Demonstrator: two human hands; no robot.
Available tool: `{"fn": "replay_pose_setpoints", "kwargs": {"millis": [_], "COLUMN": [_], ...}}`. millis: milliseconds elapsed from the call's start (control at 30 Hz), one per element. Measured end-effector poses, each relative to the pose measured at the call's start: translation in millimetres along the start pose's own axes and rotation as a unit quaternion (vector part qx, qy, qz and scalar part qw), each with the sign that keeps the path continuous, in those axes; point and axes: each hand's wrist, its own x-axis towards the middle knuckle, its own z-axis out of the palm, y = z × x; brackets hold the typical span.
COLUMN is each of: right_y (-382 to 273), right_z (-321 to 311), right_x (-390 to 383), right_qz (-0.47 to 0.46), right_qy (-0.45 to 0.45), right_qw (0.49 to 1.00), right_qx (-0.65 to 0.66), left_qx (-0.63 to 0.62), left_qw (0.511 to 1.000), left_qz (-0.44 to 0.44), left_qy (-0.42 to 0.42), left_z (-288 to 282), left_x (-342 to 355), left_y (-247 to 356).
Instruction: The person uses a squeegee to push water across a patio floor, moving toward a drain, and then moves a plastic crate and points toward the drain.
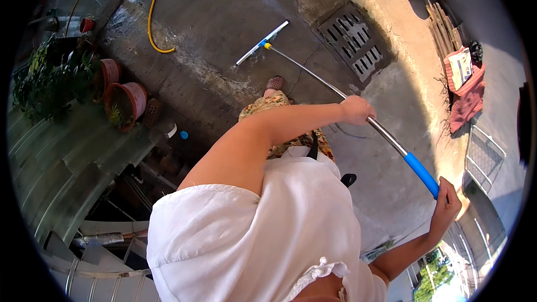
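A long-handled floor squeegee [313, 74] slants across the view, its pale blade [263, 43] lying on the wet concrete ahead of my foot. Partway along the silver pole, my left hand [357, 110] is closed round it, with the arm reaching across my body. At the pole's near end, my right hand [446, 204] grips the end of the blue handle [420, 173]. A blue and yellow joint [265, 45] links the blade to the pole.
A slotted drain grate [352, 39] lies right of the blade. On the left are a yellow hose [151, 28] and potted plants [126, 103]. Wooden planks [443, 29], a red cloth [467, 106] and a metal rack [485, 156] stand along the right.
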Motion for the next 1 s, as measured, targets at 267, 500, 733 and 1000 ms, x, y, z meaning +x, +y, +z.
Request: {"fn": "replay_pose_setpoints", "kwargs": {"millis": [267, 500, 733, 1000], "right_y": [-36.7, -76.9, -154.2, -58.5], "right_z": [-38.1, 84.7, 207.4, 115.6], "right_x": [-35.0, 33.7, 37.3, 39.4], "right_qz": [-0.119, -0.187, -0.371, -0.167], "right_qy": [0.100, 0.015, -0.070, -0.014], "right_qw": [0.985, 0.979, 0.926, 0.982], "right_qx": [-0.077, 0.082, 0.007, 0.091], "left_qx": [-0.009, 0.109, 0.166, 0.080], "left_qw": [0.995, 0.988, 0.968, 0.990], "left_qz": [0.094, -0.072, -0.188, -0.109], "left_qy": [-0.023, 0.086, 0.031, 0.038], "left_z": [-15.7, -94.3, -130.9, -49.7], "left_x": [18.2, -92.3, -207.1, -93.8], "left_y": [36.7, -81.1, -208.5, -125.0]}}
